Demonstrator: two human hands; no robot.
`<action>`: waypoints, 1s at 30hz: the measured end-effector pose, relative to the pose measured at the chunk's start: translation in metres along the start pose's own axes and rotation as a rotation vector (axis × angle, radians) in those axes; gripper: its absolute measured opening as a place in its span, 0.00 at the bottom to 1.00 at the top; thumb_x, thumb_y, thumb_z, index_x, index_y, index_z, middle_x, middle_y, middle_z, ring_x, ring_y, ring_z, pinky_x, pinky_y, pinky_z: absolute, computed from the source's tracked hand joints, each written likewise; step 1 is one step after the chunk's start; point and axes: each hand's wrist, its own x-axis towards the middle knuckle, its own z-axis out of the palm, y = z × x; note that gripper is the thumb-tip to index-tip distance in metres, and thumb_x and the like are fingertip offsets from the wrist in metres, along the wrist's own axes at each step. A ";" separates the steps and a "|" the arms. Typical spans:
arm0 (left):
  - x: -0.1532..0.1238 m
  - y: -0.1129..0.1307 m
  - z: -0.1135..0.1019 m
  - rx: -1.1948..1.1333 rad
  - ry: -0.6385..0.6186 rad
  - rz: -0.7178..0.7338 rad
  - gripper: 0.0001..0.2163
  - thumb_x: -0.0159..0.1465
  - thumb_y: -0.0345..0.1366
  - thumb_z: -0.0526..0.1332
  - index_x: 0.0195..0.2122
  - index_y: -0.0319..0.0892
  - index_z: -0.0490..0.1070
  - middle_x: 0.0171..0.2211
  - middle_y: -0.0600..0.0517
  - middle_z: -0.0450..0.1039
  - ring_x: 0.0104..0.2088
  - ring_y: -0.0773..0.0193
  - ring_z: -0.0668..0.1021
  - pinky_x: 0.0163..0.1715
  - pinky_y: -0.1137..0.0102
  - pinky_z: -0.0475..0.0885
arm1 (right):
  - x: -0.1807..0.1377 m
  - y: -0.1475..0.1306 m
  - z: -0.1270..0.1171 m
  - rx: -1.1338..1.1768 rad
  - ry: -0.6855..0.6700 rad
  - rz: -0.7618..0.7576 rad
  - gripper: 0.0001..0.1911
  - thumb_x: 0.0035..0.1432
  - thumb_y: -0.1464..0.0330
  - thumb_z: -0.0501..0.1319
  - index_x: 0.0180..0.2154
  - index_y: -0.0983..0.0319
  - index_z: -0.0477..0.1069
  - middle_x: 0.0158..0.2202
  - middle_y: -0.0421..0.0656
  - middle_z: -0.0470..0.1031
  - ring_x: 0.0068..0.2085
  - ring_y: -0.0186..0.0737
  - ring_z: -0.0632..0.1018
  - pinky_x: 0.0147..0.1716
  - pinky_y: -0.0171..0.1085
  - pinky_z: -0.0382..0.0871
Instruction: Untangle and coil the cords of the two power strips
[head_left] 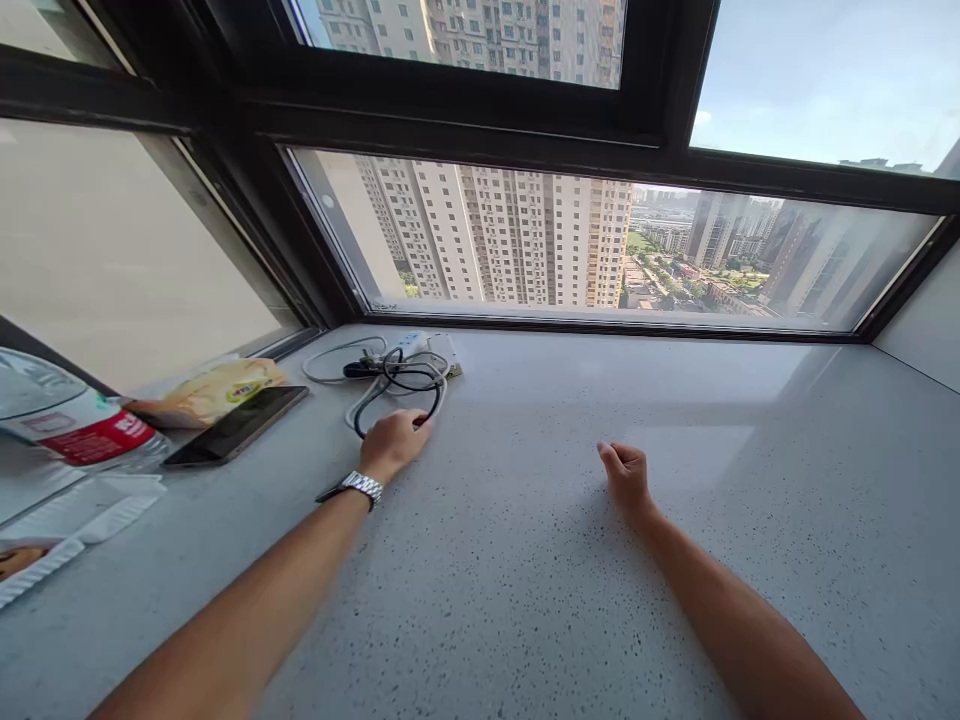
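In the head view, the left hand (394,440), a metal watch (358,487) on its wrist, reaches forward to the near edge of a tangle of cables (397,385) lying on the speckled grey windowsill (525,560), close to the window frame; its fingers are curled over the black loop of cable nearest the person, and whether they have actually pinched it closed cannot be told from here. The right hand (626,475) rests on the sill well to the right of the cables, fingers loosely curled and holding nothing. Judging from this, the step in hand is taking hold of the black cable, and the next move would call for a firm pinch on that one loop and a pull that frees it from the white cable and the small white plug block (412,343) at the far side of the tangle, without dragging the whole bundle. To the left of the cables lie a dark smartphone (238,425), a yellow snack packet (217,388) behind it, and farther left a plastic bottle with a red label (82,430) beside some white packaging (75,520). The sill is smooth polished stone set in a black-framed bay window (480,130), high above tall apartment blocks under bright daylight.
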 end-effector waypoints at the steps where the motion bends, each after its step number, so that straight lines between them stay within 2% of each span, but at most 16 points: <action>1: -0.002 0.012 0.004 -0.031 -0.009 0.039 0.15 0.61 0.38 0.55 0.41 0.37 0.76 0.43 0.42 0.76 0.41 0.52 0.77 0.34 0.69 0.67 | 0.000 0.000 0.000 -0.001 0.000 0.003 0.24 0.50 0.59 0.55 0.16 0.58 0.42 0.15 0.33 0.40 0.19 0.27 0.45 0.17 0.33 0.40; 4: -0.018 0.055 0.015 -0.126 -0.042 0.150 0.15 0.62 0.38 0.52 0.41 0.37 0.75 0.43 0.42 0.76 0.39 0.55 0.76 0.35 0.69 0.66 | -0.001 0.002 0.000 -0.007 0.007 0.013 0.23 0.51 0.58 0.54 0.15 0.58 0.42 0.15 0.33 0.40 0.19 0.27 0.45 0.17 0.33 0.41; 8: -0.066 0.112 0.021 -0.208 -0.117 0.346 0.13 0.63 0.38 0.54 0.43 0.40 0.73 0.41 0.45 0.76 0.39 0.57 0.76 0.35 0.70 0.66 | -0.001 0.001 -0.002 -0.025 0.043 0.025 0.23 0.51 0.58 0.55 0.16 0.58 0.43 0.15 0.33 0.41 0.19 0.27 0.47 0.17 0.32 0.44; 10: -0.093 0.136 0.021 -0.248 -0.171 0.488 0.13 0.63 0.40 0.54 0.43 0.40 0.73 0.39 0.45 0.75 0.37 0.57 0.76 0.32 0.69 0.66 | 0.000 0.000 -0.003 -0.065 0.076 0.042 0.20 0.52 0.58 0.56 0.17 0.59 0.52 0.16 0.33 0.48 0.19 0.28 0.52 0.18 0.31 0.48; 12: -0.114 0.152 0.019 -0.279 -0.214 0.632 0.14 0.64 0.43 0.55 0.41 0.40 0.73 0.37 0.45 0.76 0.36 0.57 0.76 0.33 0.68 0.66 | 0.002 0.000 -0.003 -0.130 0.110 0.084 0.13 0.53 0.58 0.57 0.24 0.61 0.64 0.20 0.36 0.61 0.22 0.31 0.62 0.21 0.31 0.56; 13: -0.121 0.156 0.017 -0.303 -0.209 0.691 0.14 0.64 0.43 0.55 0.41 0.41 0.74 0.36 0.46 0.76 0.36 0.57 0.76 0.34 0.67 0.66 | 0.003 0.001 -0.004 -0.162 0.112 0.117 0.13 0.52 0.58 0.58 0.30 0.62 0.68 0.24 0.39 0.67 0.24 0.33 0.66 0.23 0.32 0.60; 15: -0.125 0.156 0.013 -0.368 -0.115 0.753 0.13 0.65 0.42 0.54 0.39 0.42 0.75 0.36 0.47 0.77 0.39 0.57 0.76 0.40 0.65 0.66 | 0.006 0.002 -0.006 -0.199 0.069 0.192 0.18 0.50 0.59 0.59 0.41 0.63 0.70 0.32 0.44 0.74 0.30 0.37 0.73 0.29 0.34 0.65; 17: -0.119 0.145 0.008 -0.432 0.064 0.702 0.14 0.66 0.41 0.51 0.35 0.42 0.75 0.35 0.48 0.77 0.39 0.58 0.76 0.43 0.64 0.64 | 0.010 0.002 -0.009 -0.231 -0.019 0.267 0.24 0.49 0.60 0.61 0.47 0.64 0.69 0.36 0.47 0.75 0.34 0.40 0.75 0.33 0.35 0.66; 19: -0.105 0.126 0.004 -0.456 0.242 0.560 0.17 0.67 0.41 0.49 0.30 0.41 0.74 0.34 0.46 0.77 0.39 0.58 0.76 0.44 0.64 0.64 | 0.015 0.001 -0.012 -0.294 -0.100 0.319 0.26 0.48 0.60 0.62 0.48 0.64 0.69 0.35 0.47 0.75 0.34 0.40 0.75 0.31 0.35 0.65; 21: -0.090 0.106 0.002 -0.439 0.333 0.418 0.19 0.67 0.40 0.45 0.35 0.40 0.74 0.39 0.44 0.77 0.43 0.55 0.75 0.44 0.63 0.65 | 0.020 -0.001 -0.013 -0.367 -0.172 0.334 0.23 0.46 0.61 0.63 0.45 0.64 0.71 0.32 0.45 0.74 0.31 0.39 0.73 0.27 0.33 0.61; 22: -0.081 0.096 0.002 -0.419 0.333 0.373 0.19 0.67 0.40 0.44 0.40 0.39 0.74 0.43 0.43 0.76 0.46 0.54 0.74 0.45 0.63 0.65 | 0.023 -0.001 -0.013 -0.390 -0.208 0.330 0.20 0.46 0.61 0.63 0.41 0.64 0.73 0.28 0.43 0.73 0.28 0.37 0.71 0.25 0.32 0.59; 24: -0.064 0.083 0.003 -0.355 0.251 0.371 0.20 0.66 0.40 0.46 0.52 0.39 0.68 0.52 0.42 0.71 0.53 0.52 0.70 0.49 0.61 0.64 | 0.027 -0.001 -0.010 -0.399 -0.275 0.308 0.12 0.45 0.63 0.62 0.31 0.65 0.74 0.20 0.39 0.67 0.23 0.33 0.66 0.21 0.32 0.52; 26: -0.045 0.080 0.003 -0.302 0.097 0.478 0.25 0.62 0.42 0.52 0.59 0.39 0.62 0.58 0.43 0.65 0.58 0.51 0.65 0.55 0.60 0.61 | 0.030 0.000 -0.007 -0.375 -0.321 0.284 0.09 0.44 0.64 0.62 0.24 0.65 0.72 0.16 0.35 0.59 0.20 0.30 0.60 0.20 0.31 0.48; 28: -0.023 0.086 0.003 -0.308 -0.076 0.621 0.30 0.58 0.43 0.55 0.61 0.38 0.59 0.61 0.43 0.60 0.61 0.52 0.63 0.59 0.60 0.58 | 0.031 0.001 -0.003 -0.336 -0.353 0.256 0.10 0.44 0.63 0.61 0.24 0.65 0.71 0.16 0.33 0.56 0.20 0.28 0.58 0.20 0.31 0.46; 30: -0.002 0.099 0.002 -0.362 -0.232 0.704 0.33 0.56 0.44 0.57 0.61 0.37 0.58 0.62 0.42 0.59 0.61 0.53 0.63 0.59 0.62 0.57 | 0.030 0.002 -0.002 -0.289 -0.381 0.231 0.13 0.46 0.60 0.59 0.26 0.65 0.72 0.17 0.33 0.56 0.20 0.28 0.57 0.20 0.31 0.46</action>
